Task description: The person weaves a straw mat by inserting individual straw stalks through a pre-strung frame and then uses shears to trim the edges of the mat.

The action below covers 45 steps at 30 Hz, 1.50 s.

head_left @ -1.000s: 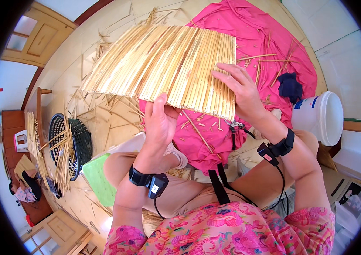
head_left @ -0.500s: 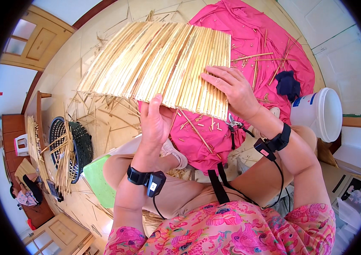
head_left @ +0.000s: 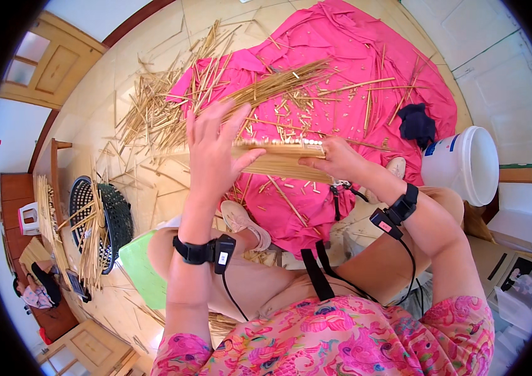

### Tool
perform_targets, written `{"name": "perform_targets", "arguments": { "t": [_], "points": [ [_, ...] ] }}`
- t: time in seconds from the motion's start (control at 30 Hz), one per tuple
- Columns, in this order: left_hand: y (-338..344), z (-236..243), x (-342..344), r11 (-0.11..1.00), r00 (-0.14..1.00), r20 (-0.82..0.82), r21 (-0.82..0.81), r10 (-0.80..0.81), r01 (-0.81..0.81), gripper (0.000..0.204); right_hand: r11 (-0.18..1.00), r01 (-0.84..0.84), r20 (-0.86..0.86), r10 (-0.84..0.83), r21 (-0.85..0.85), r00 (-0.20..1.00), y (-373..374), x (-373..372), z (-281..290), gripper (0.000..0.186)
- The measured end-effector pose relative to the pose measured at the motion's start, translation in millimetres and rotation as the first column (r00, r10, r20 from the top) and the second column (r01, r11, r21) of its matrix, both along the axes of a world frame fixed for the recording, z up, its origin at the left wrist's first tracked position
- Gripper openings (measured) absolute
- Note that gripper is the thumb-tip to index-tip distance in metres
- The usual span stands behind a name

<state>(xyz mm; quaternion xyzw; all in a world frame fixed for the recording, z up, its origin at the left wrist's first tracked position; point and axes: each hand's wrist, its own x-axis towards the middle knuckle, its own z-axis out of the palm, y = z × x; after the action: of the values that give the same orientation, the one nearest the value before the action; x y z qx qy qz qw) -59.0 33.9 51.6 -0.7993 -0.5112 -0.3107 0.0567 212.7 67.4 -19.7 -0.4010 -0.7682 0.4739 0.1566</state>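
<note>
A panel of straw-coloured stalks laid side by side (head_left: pixel 281 164) is held over the pink cloth, tilted so that its row of cut ends and one face show. My right hand (head_left: pixel 343 160) grips its right end, thumb on the near face. At the panel's left part my left hand (head_left: pixel 209 150) is raised with the fingers spread; whether its palm touches the panel I cannot tell. Behind the panel a bundle of thin stalks (head_left: pixel 278 84) lies on the cloth among short cut pieces.
The pink cloth (head_left: pixel 416 81) covers the floor ahead. Loose stalks (head_left: pixel 153 103) are heaped at its left. A dark plastic basket (head_left: pixel 122 219) with stalks stands left, a white bucket (head_left: pixel 482 166) right, beside a dark cloth (head_left: pixel 417 124). A green board (head_left: pixel 140 269) lies by my left knee.
The panel has swung down and toward me, from its broad face to nearly edge-on. My left hand has lifted and spread its fingers; my right hand has closed around the right end.
</note>
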Motion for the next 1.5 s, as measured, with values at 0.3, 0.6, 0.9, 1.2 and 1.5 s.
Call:
{"name": "perform_targets", "arguments": {
  "t": [0.3,0.6,0.9,1.2,1.5],
  "points": [
    [19,-53,-4,0.925,0.991,0.061,-0.356,-0.115,0.129,0.027,0.985,0.114,-0.141,-0.096,0.126,0.985,5,14,-46,0.044],
    [21,-78,33,0.922,0.994,0.041,-0.373,-0.100,0.108,0.025,0.962,0.236,0.826,-0.245,0.140,0.508,-50,156,-251,0.042],
    [19,-73,37,0.896,0.998,-0.012,-0.442,-0.062,0.050,0.024,0.828,0.559,0.865,-0.300,0.029,0.401,-119,82,-248,0.106],
    [34,-78,48,0.919,0.996,0.042,-0.383,-0.082,0.091,0.024,0.836,0.547,0.914,-0.262,0.054,0.311,-119,74,-261,0.114],
    [36,-80,46,0.938,0.998,0.015,-0.340,-0.067,0.069,0.025,0.726,0.671,0.919,-0.145,-0.154,0.368,-109,76,-218,0.114]
  ]
}}
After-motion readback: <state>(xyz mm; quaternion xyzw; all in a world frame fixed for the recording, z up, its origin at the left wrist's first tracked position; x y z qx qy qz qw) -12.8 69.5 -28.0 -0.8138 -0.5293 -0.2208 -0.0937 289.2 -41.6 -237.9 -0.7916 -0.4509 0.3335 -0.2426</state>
